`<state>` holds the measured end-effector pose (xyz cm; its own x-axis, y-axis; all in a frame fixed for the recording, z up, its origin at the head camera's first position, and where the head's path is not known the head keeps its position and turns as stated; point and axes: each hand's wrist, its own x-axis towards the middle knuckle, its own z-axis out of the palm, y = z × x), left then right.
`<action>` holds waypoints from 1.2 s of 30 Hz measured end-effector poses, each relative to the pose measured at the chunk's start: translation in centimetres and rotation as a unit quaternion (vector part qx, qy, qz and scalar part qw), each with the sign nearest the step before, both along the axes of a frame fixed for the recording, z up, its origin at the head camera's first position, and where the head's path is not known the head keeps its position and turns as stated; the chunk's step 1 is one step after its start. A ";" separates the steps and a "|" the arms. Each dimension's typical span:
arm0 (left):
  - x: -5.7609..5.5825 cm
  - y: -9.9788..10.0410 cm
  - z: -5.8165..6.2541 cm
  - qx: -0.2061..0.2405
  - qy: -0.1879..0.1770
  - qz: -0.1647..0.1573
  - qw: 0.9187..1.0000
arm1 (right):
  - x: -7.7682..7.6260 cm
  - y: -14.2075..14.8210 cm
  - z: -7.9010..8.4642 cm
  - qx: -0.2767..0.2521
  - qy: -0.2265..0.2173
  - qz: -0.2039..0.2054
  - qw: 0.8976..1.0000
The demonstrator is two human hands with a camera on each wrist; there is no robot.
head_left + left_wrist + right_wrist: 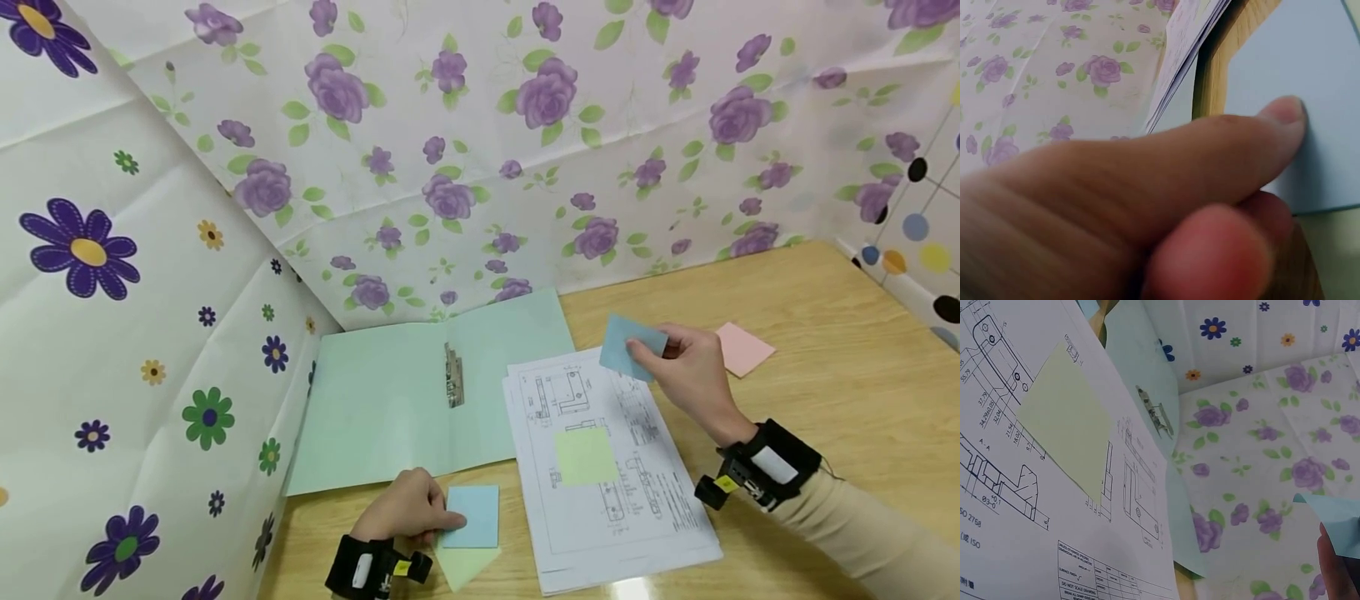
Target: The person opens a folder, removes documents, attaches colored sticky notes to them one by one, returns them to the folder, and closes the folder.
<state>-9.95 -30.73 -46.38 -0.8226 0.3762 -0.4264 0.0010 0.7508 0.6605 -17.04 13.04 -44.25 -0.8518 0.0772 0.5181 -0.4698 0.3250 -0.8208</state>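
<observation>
Between thumb and fingers, my right hand pinches a blue sticky note above the upper part of a stack of printed drawings. In the right wrist view the note's corner curls a little. A yellow-green sticky note lies on the top drawing. My left hand holds a blue sticky note pad by its left edge, the thumb on its top face. Beneath that pad, a pale yellow-green pad shows at an angle.
An open pale green folder with a metal clip lies behind the drawings, partly under them. To the right of my right hand sits a pink sticky note pad on the wooden table. Flowered sheets stand at the back and left.
</observation>
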 end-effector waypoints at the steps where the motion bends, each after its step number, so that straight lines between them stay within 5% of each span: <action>1: 0.0 0.0 0.0 0.002 0.003 -0.004 1.000 | 0.0 0.0 0.0 0.000 0.001 0.000 1.000; 14: -0.5 -0.5 -0.1 0.030 0.025 -0.027 0.999 | 0.0 0.1 0.1 0.011 0.010 -0.002 1.000; 22: -0.8 -0.2 0.3 0.066 0.087 -0.015 0.994 | -0.2 0.5 0.5 0.066 0.092 -0.002 0.994; 26: -0.9 0.3 0.5 0.087 0.100 -0.019 0.991 | -0.6 0.8 1.0 0.118 0.186 0.010 0.975; 30: -1.1 0.7 0.5 0.100 0.109 -0.020 0.989 | -0.9 0.7 1.7 0.175 0.271 0.021 0.946; 36: -1.5 1.3 0.8 0.107 0.125 -0.025 0.986 | -0.8 1.0 2.2 0.277 0.337 0.025 0.900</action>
<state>-11.48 -29.39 -45.53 -0.8703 0.4778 -0.1198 0.2166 0.5896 0.7781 -17.87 14.09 -42.04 -0.3250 -0.3808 0.8657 -0.8254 0.5611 -0.0630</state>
